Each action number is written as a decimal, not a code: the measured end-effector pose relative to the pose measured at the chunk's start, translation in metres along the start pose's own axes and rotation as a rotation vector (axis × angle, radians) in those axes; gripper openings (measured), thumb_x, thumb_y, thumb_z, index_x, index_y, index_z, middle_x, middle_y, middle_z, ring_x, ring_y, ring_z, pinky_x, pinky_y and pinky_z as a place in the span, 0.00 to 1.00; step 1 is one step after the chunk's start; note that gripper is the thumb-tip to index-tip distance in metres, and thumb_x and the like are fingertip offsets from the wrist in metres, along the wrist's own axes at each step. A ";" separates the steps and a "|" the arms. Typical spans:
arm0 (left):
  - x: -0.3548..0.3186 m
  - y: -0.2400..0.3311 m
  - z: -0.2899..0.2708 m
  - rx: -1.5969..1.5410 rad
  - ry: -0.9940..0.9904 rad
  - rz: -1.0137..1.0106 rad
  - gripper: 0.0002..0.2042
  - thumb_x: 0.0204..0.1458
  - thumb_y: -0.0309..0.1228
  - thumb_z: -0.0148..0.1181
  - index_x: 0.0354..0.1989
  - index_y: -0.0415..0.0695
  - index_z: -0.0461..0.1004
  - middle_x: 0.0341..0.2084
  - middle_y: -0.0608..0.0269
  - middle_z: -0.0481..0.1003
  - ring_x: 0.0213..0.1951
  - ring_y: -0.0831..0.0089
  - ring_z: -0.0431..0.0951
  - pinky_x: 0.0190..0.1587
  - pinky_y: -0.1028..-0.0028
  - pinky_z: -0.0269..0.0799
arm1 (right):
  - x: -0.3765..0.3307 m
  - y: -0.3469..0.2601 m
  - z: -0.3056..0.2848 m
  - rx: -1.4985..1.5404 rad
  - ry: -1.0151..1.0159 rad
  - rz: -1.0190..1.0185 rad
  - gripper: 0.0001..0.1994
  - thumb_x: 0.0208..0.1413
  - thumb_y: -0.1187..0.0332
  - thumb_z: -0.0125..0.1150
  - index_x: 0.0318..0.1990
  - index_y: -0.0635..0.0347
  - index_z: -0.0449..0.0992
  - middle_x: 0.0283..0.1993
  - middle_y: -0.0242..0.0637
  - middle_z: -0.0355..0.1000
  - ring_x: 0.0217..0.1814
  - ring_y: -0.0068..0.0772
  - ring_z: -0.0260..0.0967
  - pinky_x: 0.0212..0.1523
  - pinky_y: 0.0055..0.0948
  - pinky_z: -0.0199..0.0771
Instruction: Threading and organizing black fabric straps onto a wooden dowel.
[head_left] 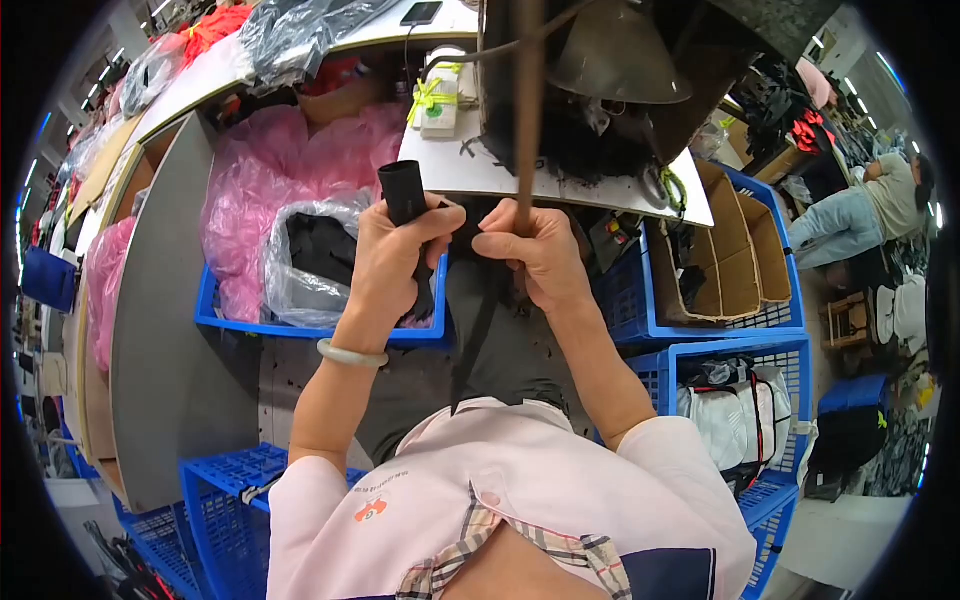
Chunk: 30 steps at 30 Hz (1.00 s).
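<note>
My left hand (385, 250) is closed around a rolled strip of black cloth (402, 190), whose tube-like end sticks up above the thumb. More dark material hangs below that hand. Close beside it, my right hand (540, 255) has thumb and fingers pinched together; what they hold, if anything, cannot be made out. A blurred brown upright bar (530, 110) runs down from the top of the picture to the right hand, and I cannot tell whether the hand touches it. Both hands are in front of the white worktable's edge (600, 192), above my lap.
Left of my hands stands a blue crate (320, 328) with pink plastic sheeting (255, 190) and a clear bag of black pieces. A dark machine with a metal lamp shade (620, 60) stands ahead. To the right are crates with cardboard (735, 245) and white bundles (735, 410). Another person (870, 210) is farther right.
</note>
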<state>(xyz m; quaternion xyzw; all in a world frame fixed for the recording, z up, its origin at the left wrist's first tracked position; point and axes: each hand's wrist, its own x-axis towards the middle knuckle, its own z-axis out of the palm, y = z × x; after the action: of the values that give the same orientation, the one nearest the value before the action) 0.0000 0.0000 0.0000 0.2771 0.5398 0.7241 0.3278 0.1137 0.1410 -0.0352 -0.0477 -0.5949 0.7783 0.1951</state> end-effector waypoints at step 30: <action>0.001 -0.034 -0.004 -0.684 0.386 0.100 0.08 0.56 0.27 0.54 0.36 0.33 0.66 0.36 0.48 0.74 0.42 0.60 0.78 0.48 0.66 0.76 | 0.006 0.009 0.054 -0.993 0.075 -0.803 0.06 0.38 0.80 0.66 0.26 0.64 0.75 0.28 0.36 0.71 0.25 0.33 0.69 0.23 0.25 0.70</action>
<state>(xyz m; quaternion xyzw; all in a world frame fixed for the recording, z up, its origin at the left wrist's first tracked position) 0.0021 0.0052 -0.0336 0.0366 0.3048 0.9160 0.2582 0.0894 0.0923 -0.0277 0.0670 -0.8488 0.2743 0.4470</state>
